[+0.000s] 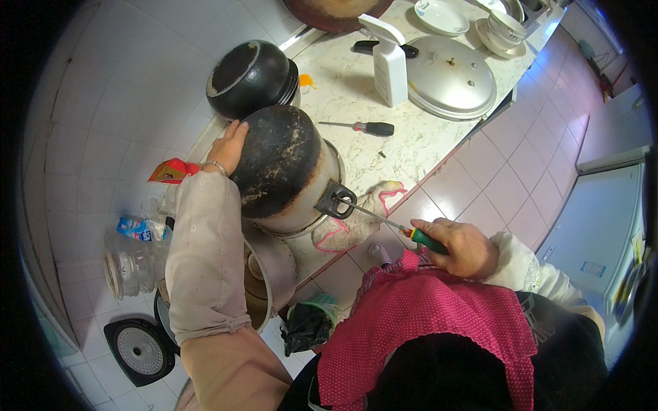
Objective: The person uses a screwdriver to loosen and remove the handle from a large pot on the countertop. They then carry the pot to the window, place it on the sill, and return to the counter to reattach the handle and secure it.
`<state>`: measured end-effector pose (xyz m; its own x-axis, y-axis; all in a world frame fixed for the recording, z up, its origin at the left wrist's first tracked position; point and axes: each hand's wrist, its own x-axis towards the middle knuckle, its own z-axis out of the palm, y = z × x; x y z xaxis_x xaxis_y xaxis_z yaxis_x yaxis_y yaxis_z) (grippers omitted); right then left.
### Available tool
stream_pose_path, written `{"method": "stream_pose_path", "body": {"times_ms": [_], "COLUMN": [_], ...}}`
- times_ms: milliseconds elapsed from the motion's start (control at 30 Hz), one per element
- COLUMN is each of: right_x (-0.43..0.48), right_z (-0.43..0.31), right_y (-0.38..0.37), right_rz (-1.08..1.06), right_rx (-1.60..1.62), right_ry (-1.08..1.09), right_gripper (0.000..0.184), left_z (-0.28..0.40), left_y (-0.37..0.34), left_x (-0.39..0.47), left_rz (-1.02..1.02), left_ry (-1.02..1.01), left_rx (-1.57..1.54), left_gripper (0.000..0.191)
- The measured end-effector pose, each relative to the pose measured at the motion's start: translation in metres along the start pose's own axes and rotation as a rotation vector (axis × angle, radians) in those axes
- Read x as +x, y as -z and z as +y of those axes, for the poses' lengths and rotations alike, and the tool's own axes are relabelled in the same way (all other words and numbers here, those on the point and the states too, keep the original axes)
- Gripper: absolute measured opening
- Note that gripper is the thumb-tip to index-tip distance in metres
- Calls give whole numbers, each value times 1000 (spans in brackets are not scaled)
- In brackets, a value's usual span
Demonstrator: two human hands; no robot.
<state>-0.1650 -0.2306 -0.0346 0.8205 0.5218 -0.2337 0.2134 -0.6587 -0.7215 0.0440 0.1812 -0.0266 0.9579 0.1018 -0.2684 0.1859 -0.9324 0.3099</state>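
Note:
An aluminium pot lies bottom up on the counter, its base scorched black. My left hand holds it by the base edge on its far-left side. A black side handle sticks out toward me from the pot's wall. My right hand grips a screwdriver with a green handle. Its shaft runs through the loop of the side handle, and the tip meets the handle near the pot wall. A second screwdriver, black and red, rests on the counter. Near it is a small dark piece.
A white spray bottle stands by a pressure-cooker lid. Another dark pot sits against the wall. A cloth hangs at the counter edge. Bowls, glass jars and a bin with a black bag are around.

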Motion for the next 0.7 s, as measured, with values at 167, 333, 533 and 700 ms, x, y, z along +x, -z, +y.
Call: {"method": "stream_pose_path", "body": {"times_ms": [167,333,533,700], "right_x": [1,1,4,6], "right_z": [2,6,11,12], "right_y": [2,2,4,8], "right_rz": [-26,-32,-59,-97], "right_rx": [34,81,133,180], "right_ry": [18,36,46,24], "right_gripper": [57,57,60,60], "left_z": [-3,-4,3,-3], "left_y": [-1,-1,1,-1], "left_x": [3,3,0,1], "left_rz": [-8,3,6,31], "left_ry": [42,68,71,44], "left_rx": [-17,-24,-30,-23], "left_gripper": [70,71,70,68]}}
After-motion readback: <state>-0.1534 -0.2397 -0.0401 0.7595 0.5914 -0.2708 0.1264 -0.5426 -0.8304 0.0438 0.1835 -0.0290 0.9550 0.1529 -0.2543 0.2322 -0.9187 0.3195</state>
